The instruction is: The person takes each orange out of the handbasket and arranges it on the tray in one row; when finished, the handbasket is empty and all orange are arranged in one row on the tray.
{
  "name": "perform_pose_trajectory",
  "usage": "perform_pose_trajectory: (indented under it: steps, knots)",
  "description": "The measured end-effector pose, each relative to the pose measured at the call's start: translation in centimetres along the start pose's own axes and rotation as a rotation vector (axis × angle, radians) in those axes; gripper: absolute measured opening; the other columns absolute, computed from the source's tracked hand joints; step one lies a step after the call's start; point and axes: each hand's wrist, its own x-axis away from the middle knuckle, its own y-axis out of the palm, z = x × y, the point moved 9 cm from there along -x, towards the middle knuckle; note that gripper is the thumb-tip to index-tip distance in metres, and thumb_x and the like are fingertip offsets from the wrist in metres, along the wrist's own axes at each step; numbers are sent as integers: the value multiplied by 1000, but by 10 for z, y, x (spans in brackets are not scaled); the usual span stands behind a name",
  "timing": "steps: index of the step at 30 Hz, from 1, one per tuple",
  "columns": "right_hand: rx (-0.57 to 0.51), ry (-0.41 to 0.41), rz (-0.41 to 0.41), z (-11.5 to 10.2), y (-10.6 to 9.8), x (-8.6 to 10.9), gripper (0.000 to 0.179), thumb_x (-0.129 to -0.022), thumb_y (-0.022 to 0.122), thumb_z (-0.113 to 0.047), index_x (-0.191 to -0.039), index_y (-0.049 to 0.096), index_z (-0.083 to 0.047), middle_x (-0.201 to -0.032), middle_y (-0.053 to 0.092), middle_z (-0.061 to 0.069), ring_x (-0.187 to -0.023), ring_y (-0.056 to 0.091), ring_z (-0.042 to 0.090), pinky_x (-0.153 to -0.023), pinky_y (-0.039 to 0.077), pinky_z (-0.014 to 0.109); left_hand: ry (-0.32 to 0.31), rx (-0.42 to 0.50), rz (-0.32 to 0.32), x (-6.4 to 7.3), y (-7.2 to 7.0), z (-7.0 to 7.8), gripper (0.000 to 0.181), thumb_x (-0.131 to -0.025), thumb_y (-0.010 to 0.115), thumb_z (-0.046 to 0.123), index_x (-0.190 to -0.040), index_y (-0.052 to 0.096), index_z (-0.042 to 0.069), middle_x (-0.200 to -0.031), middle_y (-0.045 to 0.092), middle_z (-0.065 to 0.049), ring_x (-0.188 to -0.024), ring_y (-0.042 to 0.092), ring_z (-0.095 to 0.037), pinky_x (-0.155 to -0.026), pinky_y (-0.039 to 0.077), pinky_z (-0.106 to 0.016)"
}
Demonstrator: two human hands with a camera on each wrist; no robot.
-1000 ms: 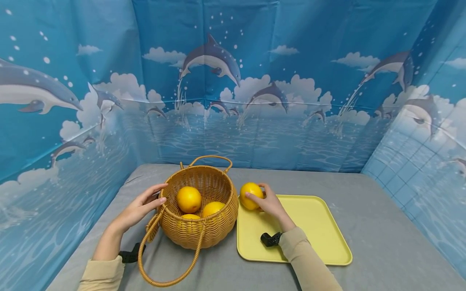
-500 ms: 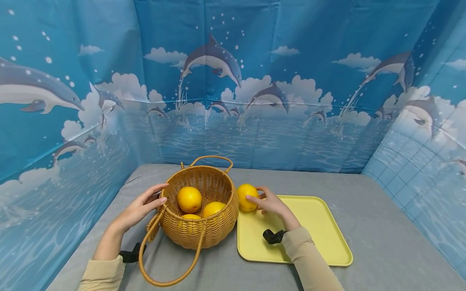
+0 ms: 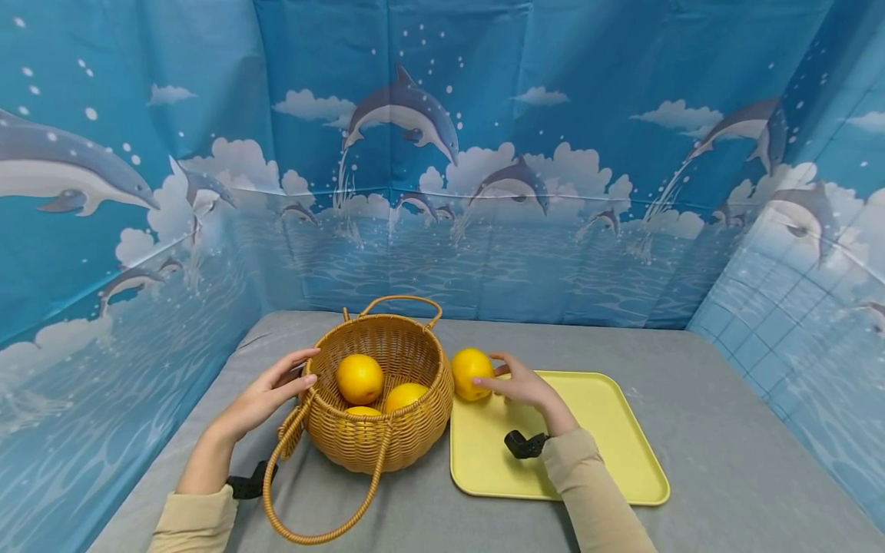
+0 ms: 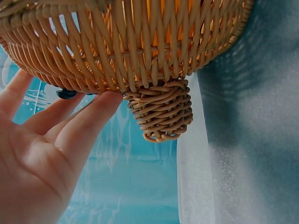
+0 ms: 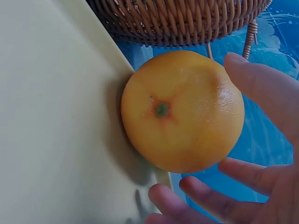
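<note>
In the head view an orange (image 3: 472, 374) sits on the left edge of the yellow tray (image 3: 594, 445), close beside the wicker basket (image 3: 415, 442). My right hand (image 3: 522, 384) is just to the right of this orange, its thumb and fingers spread loosely around that side. The right wrist view shows the fingers (image 5: 247, 175) near the fruit's skin; whether they touch it is hard to tell. My left hand (image 3: 266, 395) rests its extended fingers and thumb against the basket's left rim. Inside the basket lie three more oranges (image 3: 360, 379), one partly hidden by the front wall.
One basket handle (image 3: 321, 538) hangs down toward the front onto the grey tabletop (image 3: 408, 514); the other handle (image 3: 401, 298) stands up at the back. A small woven leg (image 4: 161, 112) juts from the basket. A dolphin-print curtain (image 3: 442, 253) encloses the back and sides.
The orange on the tray has shifted slightly left toward the basket. My right hand has loosened from it and drawn back a little to the right. The left hand stays put.
</note>
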Motion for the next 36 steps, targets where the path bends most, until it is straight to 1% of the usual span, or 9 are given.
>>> perform_pose_trajectory:
  steps: [6,12,15,19,24,27,31,33,36]
  knots:
    - [12,4,12,1,-6,1,85,-81,70,-47,-144,31,-5,-128,48,22,-94,59,26,-75,50,40,1,5,-3,-1,1,0,52,-99,49,22,-146,31,8,-151,21,-18,-135,26,-39,-101,28,-60]
    - [62,-27,51,-8,-15,6,82,-83,67,-49,-143,33,-5,-131,46,23,-114,49,37,-89,44,49,1,0,-5,-2,1,0,51,-99,49,23,-146,31,9,-151,21,-17,-135,26,-39,-101,28,-60]
    - [63,-56,65,-15,-20,9,80,-84,66,-47,-143,34,-3,-133,44,25,-120,45,40,-92,42,51,3,-1,-5,-2,1,1,51,-99,48,22,-146,31,9,-151,21,-17,-135,26,-39,-102,28,-60]
    - [40,-101,87,-30,-27,15,76,-85,66,-46,-142,37,-5,-136,43,24,-120,45,41,-92,43,50,1,-3,-5,-2,1,1,51,-100,48,23,-146,31,10,-152,21,-17,-135,26,-39,-102,28,-60]
    - [-24,-194,107,-51,-32,23,71,-85,66,-48,-140,41,-12,-137,45,17,-121,45,38,-93,43,50,-8,-11,-6,-1,1,-1,51,-100,48,23,-146,31,10,-152,19,-18,-135,26,-40,-101,28,-61]
    - [-84,-267,79,-67,-32,30,64,-86,66,-44,-139,44,-15,-136,46,14,-120,47,34,-93,44,47,-16,-16,-9,0,1,-2,52,-100,48,24,-147,30,11,-152,18,-18,-135,25,-40,-101,29,-60]
    - [-180,-366,-13,-95,-30,39,53,-89,65,-33,-136,47,-16,-133,48,10,-118,50,29,-92,46,43,-34,-17,-1,0,-1,-3,53,-99,49,27,-147,30,14,-153,18,-16,-135,27,-38,-101,30,-59]
    - [-194,-410,-64,-109,-29,40,48,-90,64,-29,-134,48,-16,-131,50,8,-116,51,27,-92,46,41,-37,-18,3,-1,-1,-4,52,-99,49,27,-147,31,14,-153,18,-15,-134,28,-37,-101,30,-59]
    - [-146,-466,-144,-129,-25,40,45,-91,64,-26,-132,50,-16,-129,52,8,-114,53,25,-92,46,38,-30,-19,-2,-1,0,-3,52,-99,49,25,-147,30,14,-153,18,-16,-133,31,-38,-101,30,-59]
